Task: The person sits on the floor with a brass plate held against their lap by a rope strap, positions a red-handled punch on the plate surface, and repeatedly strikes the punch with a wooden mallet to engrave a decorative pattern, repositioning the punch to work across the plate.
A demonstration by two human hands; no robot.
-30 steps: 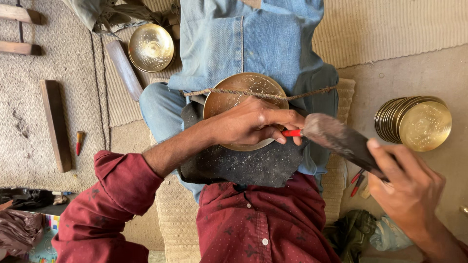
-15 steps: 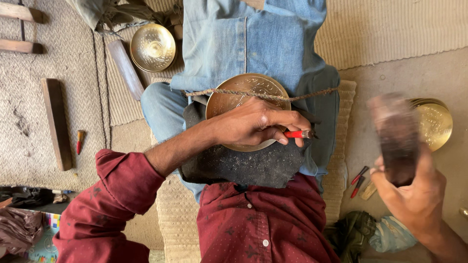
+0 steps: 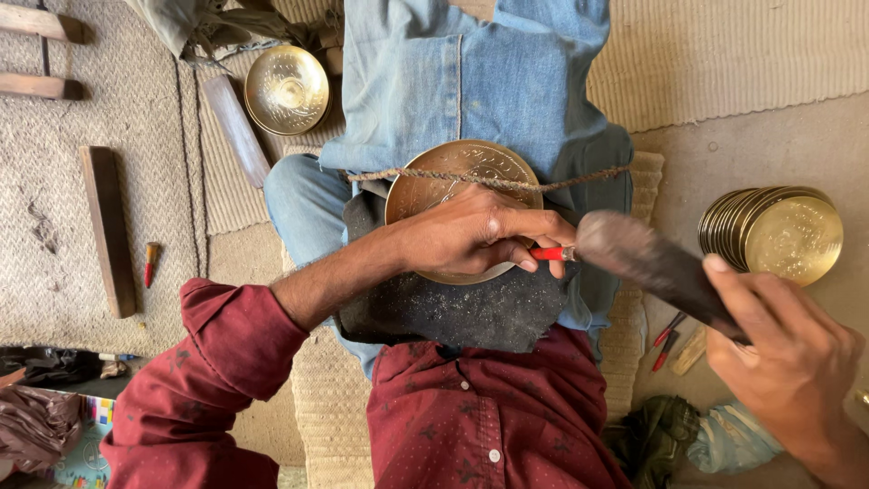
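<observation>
A round brass plate point(image 3: 453, 177) with fine engraved patterning lies tilted under the left hand point(image 3: 475, 235), held down by a taut rope. That hand pinches a red-handled chisel point(image 3: 548, 254), tip outward. Touching its end is a dark wooden mallet point(image 3: 656, 267), gripped by the right hand point(image 3: 787, 362).

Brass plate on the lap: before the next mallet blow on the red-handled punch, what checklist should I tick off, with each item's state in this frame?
1. Brass plate held under the rope across it: ok.
2. Left hand grips the red-handled punch: ok.
3. Punch tip seated on the plate: cannot tell, fingers hide it.
4. Right hand grips the dark mallet: ok.
5. Mallet head lined up with the punch end: ok, right beside it.
6. Left fingers clear of the struck end: not ok, they sit close to it.
</observation>
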